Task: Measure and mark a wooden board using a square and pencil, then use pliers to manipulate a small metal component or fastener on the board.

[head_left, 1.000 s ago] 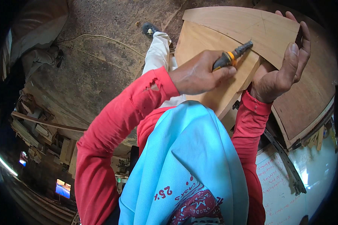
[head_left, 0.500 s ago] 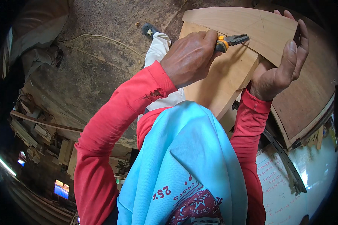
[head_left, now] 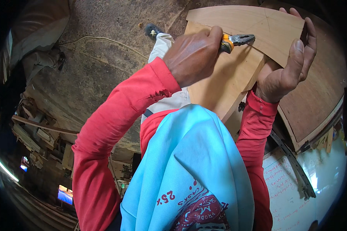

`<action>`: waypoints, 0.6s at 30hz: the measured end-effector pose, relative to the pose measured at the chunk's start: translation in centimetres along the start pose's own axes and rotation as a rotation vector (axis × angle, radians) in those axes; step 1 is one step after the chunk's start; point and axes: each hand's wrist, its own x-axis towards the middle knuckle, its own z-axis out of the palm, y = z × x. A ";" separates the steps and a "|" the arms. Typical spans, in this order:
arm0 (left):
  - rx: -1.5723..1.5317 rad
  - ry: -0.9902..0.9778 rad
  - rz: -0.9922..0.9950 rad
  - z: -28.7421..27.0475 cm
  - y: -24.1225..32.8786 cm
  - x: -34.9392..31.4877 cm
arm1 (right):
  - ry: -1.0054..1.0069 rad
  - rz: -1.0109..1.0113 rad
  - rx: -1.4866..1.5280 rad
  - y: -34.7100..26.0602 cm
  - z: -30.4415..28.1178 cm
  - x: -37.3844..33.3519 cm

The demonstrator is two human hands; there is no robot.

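My left hand (head_left: 194,56) is wrapped round the yellow-and-black handles of combination pliers (head_left: 238,41). Their metal jaws point right, over the lower edge of a curved-edged, light wooden board (head_left: 245,21). At this board's right end is my right hand (head_left: 291,69), its palm and thumb against the end and its fingertips showing beyond it. Beneath the curved board, a thicker light wooden piece (head_left: 223,82) runs down toward my lap, with a shadow across its face. Whether the jaws touch the wood or grip anything small, I cannot tell.
A larger brown wooden panel (head_left: 316,92) lies right of my right hand. Below it are a dark metal strip (head_left: 295,165) and a white board with red handwriting (head_left: 287,192). Stacked timber (head_left: 27,134) lies at the left, and a thin cord (head_left: 104,41) crosses the stained floor.
My left hand and the pliers have shifted very slightly left, and my left elbow has moved a little outward. My right hand stays at the board's end.
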 end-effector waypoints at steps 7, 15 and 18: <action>-0.536 -0.068 -0.175 -0.4 2.3 -4.1 | -0.004 -0.013 0.012 0.3 -0.7 0.4; -0.230 -0.156 -0.153 -1.4 2.0 -4.7 | 0.124 0.311 1.821 -0.6 1.7 0.1; -0.172 -0.144 -0.110 -1.0 2.5 -4.3 | 0.079 0.200 0.867 -1.7 1.3 -0.2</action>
